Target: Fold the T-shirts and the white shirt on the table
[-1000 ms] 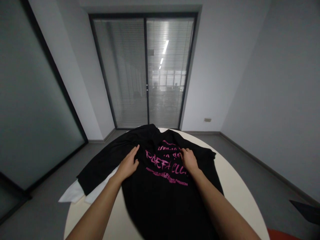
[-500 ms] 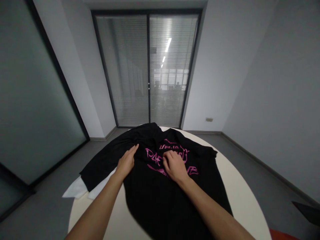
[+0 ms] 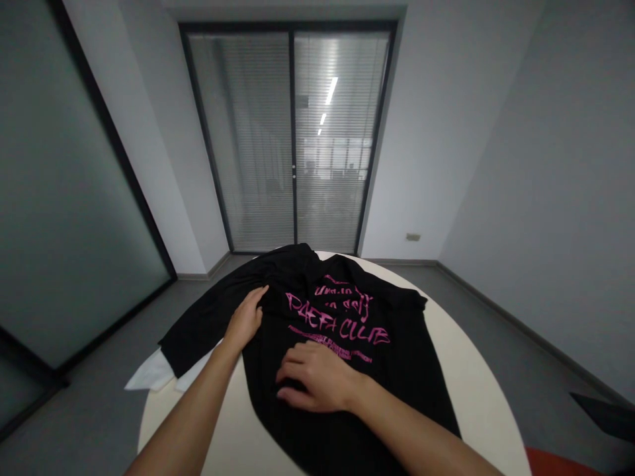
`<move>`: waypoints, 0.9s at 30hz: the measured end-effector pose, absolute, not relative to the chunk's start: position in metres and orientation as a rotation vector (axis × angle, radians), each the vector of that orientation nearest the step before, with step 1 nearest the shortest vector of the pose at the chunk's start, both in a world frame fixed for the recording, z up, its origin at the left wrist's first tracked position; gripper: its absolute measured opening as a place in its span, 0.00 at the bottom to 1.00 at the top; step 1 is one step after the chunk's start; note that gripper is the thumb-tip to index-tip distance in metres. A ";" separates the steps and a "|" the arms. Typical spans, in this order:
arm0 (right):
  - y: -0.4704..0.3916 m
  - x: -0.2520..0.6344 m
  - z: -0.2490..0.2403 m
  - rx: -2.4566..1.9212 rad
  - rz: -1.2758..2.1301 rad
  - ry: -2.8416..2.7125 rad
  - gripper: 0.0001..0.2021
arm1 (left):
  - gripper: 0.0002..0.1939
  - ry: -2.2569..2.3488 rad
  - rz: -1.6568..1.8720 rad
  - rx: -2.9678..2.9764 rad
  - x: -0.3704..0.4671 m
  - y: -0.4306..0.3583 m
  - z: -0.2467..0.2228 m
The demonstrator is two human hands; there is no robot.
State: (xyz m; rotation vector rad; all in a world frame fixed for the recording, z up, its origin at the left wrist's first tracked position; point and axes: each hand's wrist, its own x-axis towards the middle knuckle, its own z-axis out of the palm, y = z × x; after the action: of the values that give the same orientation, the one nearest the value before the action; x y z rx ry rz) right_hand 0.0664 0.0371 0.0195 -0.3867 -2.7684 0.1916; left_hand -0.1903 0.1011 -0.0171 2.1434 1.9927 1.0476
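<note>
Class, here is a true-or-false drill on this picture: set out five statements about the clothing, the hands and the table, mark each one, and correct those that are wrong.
1. The black shirt bears a pink print. True.

2. The left hand is nearer to the camera than the right hand. False: the right hand is nearer, lower in the picture.

3. White cloth shows at the picture's left, next to black fabric. True.

4. The table has a dark top. False: its top is pale, with a curved edge.

5. The fingers of the right hand point towards the picture's left. True.
</note>
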 end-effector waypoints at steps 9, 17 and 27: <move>0.012 0.049 -0.007 -0.326 0.262 -2.864 0.23 | 0.24 2.594 0.580 1.820 -0.185 0.084 0.009; 0.008 0.049 -0.002 -0.575 0.369 -2.787 0.15 | 0.16 2.264 1.001 1.831 -0.195 0.091 0.003; 0.008 0.064 0.010 -0.478 0.718 -2.673 0.16 | 0.08 2.335 0.844 1.715 -0.201 0.089 0.000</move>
State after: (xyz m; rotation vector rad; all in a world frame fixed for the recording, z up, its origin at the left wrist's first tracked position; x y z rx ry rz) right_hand 0.0636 0.0075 0.0105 -0.4784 -2.6725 0.7181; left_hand -0.2011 0.0895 -0.0001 1.7145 2.3347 0.8437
